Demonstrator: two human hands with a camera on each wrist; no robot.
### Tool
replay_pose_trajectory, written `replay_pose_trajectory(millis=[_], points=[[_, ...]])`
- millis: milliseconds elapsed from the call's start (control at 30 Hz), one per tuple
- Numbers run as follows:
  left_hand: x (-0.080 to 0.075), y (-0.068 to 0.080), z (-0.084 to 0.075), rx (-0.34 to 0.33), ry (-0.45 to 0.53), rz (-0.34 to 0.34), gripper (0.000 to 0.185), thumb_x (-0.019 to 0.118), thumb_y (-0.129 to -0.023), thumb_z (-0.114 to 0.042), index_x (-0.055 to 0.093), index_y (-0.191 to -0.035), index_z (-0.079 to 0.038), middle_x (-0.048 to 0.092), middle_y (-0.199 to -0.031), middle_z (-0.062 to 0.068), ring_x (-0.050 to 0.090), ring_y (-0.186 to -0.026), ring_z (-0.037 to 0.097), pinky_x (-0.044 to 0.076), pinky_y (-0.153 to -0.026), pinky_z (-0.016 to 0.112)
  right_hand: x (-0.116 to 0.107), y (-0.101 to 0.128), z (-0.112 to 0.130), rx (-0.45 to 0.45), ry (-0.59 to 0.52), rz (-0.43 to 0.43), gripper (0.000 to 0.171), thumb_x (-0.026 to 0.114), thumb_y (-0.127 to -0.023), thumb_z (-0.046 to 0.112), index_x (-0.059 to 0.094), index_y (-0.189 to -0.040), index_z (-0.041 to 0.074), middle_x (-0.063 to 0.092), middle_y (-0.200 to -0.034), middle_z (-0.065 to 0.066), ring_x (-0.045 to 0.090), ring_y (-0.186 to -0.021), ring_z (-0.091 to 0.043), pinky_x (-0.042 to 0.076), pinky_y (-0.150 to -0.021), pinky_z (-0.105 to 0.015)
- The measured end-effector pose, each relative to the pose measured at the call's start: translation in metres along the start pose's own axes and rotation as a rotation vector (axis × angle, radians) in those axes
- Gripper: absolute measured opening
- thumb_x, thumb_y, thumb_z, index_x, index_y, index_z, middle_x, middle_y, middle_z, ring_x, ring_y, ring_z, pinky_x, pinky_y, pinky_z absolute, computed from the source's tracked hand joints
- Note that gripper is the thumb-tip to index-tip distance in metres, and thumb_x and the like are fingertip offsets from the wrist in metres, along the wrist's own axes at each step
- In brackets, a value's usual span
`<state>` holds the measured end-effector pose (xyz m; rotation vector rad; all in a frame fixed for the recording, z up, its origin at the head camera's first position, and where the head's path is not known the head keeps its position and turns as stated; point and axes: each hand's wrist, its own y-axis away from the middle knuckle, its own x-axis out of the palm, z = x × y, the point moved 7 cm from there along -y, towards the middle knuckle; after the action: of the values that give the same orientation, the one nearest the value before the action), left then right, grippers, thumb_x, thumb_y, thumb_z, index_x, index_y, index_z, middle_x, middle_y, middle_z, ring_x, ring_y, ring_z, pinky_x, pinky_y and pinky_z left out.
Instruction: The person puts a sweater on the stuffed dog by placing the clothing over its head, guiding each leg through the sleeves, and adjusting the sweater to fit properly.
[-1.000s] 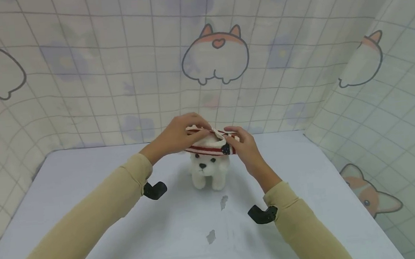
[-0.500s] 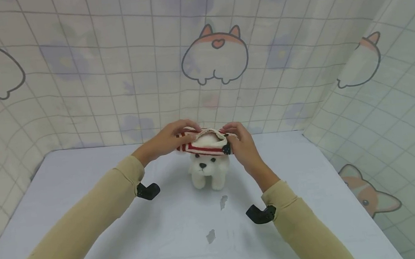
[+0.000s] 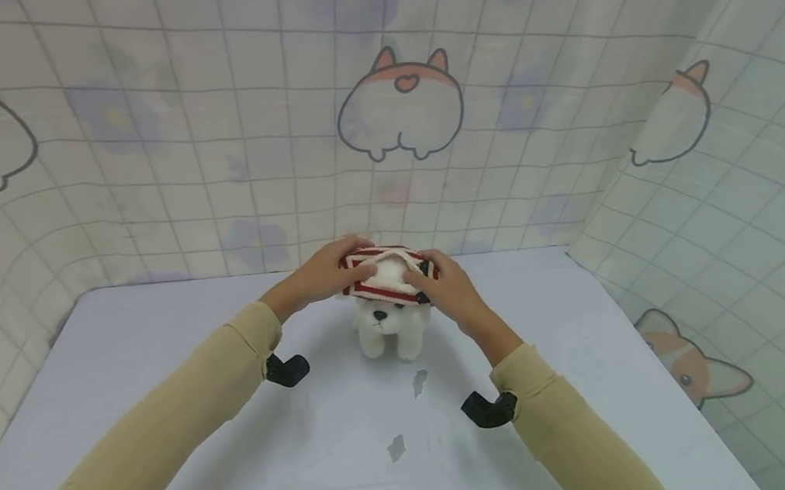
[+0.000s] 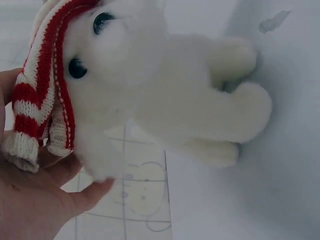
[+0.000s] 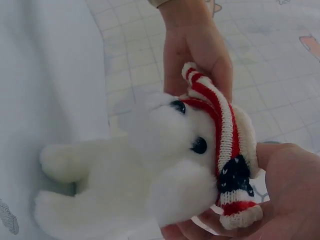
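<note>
red-and-white striped knitted hat [image 3: 386, 275] held over white plush dog's [image 3: 389, 327] head | left hand [image 3: 321, 274] at 9 o'clock, right hand [image 3: 449, 291] at 3 o'clock, fingers pinching its rim | dog stood on pale counter [image 3: 163, 343]

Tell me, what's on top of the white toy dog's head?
A red-and-white striped knitted garment sits over the toy dog, held at each side by the left hand and right hand. Its ears are covered.

Table [image 3: 169, 420] open around the plush dog [image 3: 389, 331].

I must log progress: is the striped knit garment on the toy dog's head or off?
On: the striped knit garment wraps the toy dog above its eyes.
</note>
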<state>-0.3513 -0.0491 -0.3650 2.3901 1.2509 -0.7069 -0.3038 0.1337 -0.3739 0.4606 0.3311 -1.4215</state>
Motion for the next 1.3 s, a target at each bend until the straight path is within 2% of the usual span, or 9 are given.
replay_pose_trajectory(millis=[100, 167, 233, 333, 467, 667, 867, 1067, 1300], points=[[0.005, 0.002, 0.008, -0.071, 0.041, 0.06, 0.056, 0.052, -0.096, -0.048, 0.04, -0.144, -0.02, 0.058, -0.119, 0.007, 0.056, -0.099, 0.023, 0.051, -0.084, 0.037, 0.005, 0.0, -0.01, 0.065, -0.044, 0.065, 0.06, 0.056, -0.093, 0.052, 0.044, -0.141, 0.017, 0.056, -0.132, -0.009, 0.06, -0.114, -0.026, 0.057, -0.086, -0.039], [0.01, 0.005, 0.013, -0.105, 0.116, 0.11, 0.055, 0.05, -0.097, -0.049, 0.04, -0.144, -0.02, 0.059, -0.116, 0.007, 0.057, -0.097, 0.023, 0.053, -0.081, 0.036, 0.009, 0.001, -0.016, 0.108, -0.081, 0.106, 0.06, 0.054, -0.093, 0.055, 0.046, -0.139, 0.016, 0.059, -0.127, -0.01, 0.065, -0.103, -0.025, 0.059, -0.078, -0.037], [0.015, 0.007, 0.016, -0.107, 0.203, 0.147, 0.054, 0.048, -0.099, -0.047, 0.04, -0.144, -0.019, 0.058, -0.121, 0.008, 0.059, -0.102, 0.021, 0.056, -0.084, 0.038, 0.013, 0.002, -0.02, 0.129, -0.121, 0.135, 0.059, 0.052, -0.094, 0.056, 0.047, -0.136, 0.015, 0.06, -0.123, -0.012, 0.068, -0.092, -0.023, 0.06, -0.073, -0.037], [0.019, 0.007, 0.018, -0.107, 0.312, 0.158, 0.054, 0.046, -0.1, -0.044, 0.038, -0.146, -0.016, 0.057, -0.129, 0.012, 0.061, -0.11, 0.024, 0.058, -0.084, 0.04, 0.015, 0.004, -0.02, 0.132, -0.17, 0.145, 0.055, 0.049, -0.096, 0.052, 0.047, -0.135, 0.014, 0.06, -0.119, -0.016, 0.069, -0.082, -0.023, 0.06, -0.068, -0.036], [0.019, 0.007, 0.021, -0.123, 0.372, 0.1, 0.049, 0.045, -0.102, -0.039, 0.044, -0.143, -0.013, 0.06, -0.125, 0.015, 0.064, -0.105, 0.025, 0.059, -0.08, 0.04, 0.015, 0.003, -0.02, 0.127, -0.218, 0.114, 0.05, 0.048, -0.099, 0.047, 0.048, -0.136, 0.014, 0.059, -0.121, -0.017, 0.068, -0.088, -0.025, 0.06, -0.068, -0.038], [0.02, 0.004, 0.027, -0.229, 0.412, -0.031, 0.047, 0.049, -0.1, -0.04, 0.052, -0.137, -0.011, 0.065, -0.12, 0.016, 0.067, -0.096, 0.023, 0.06, -0.074, 0.037, 0.017, -0.003, -0.025, 0.163, -0.323, 0.052, 0.049, 0.049, -0.097, 0.047, 0.053, -0.134, 0.014, 0.062, -0.122, -0.017, 0.068, -0.09, -0.025, 0.06, -0.069, -0.041], [0.023, 0.005, 0.03, -0.294, 0.41, -0.105, 0.044, 0.049, -0.099, -0.038, 0.057, -0.131, -0.008, 0.068, -0.117, 0.014, 0.067, -0.092, 0.017, 0.059, -0.075, 0.031, 0.022, -0.003, -0.029, 0.185, -0.406, 0.062, 0.042, 0.046, -0.101, 0.039, 0.052, -0.134, 0.014, 0.059, -0.126, -0.016, 0.065, -0.1, -0.028, 0.06, -0.073, -0.042], [0.026, 0.008, 0.032, -0.259, 0.417, -0.097, 0.045, 0.046, -0.101, -0.036, 0.051, -0.137, -0.009, 0.066, -0.122, 0.013, 0.068, -0.096, 0.017, 0.058, -0.081, 0.031, 0.022, 0.0, -0.027, 0.141, -0.394, 0.065, 0.038, 0.042, -0.103, 0.033, 0.048, -0.135, 0.014, 0.057, -0.128, -0.015, 0.061, -0.108, -0.029, 0.059, -0.079, -0.042], [0.029, 0.014, 0.026, -0.166, 0.437, 0.035, 0.062, 0.059, -0.095, -0.041, 0.037, -0.147, -0.017, 0.055, -0.134, 0.011, 0.06, -0.112, 0.023, 0.055, -0.089, 0.034, 0.021, 0.003, -0.025, 0.126, -0.371, 0.141, 0.049, 0.048, -0.1, 0.044, 0.043, -0.141, 0.018, 0.052, -0.136, -0.012, 0.056, -0.121, -0.033, 0.058, -0.084, -0.044]])
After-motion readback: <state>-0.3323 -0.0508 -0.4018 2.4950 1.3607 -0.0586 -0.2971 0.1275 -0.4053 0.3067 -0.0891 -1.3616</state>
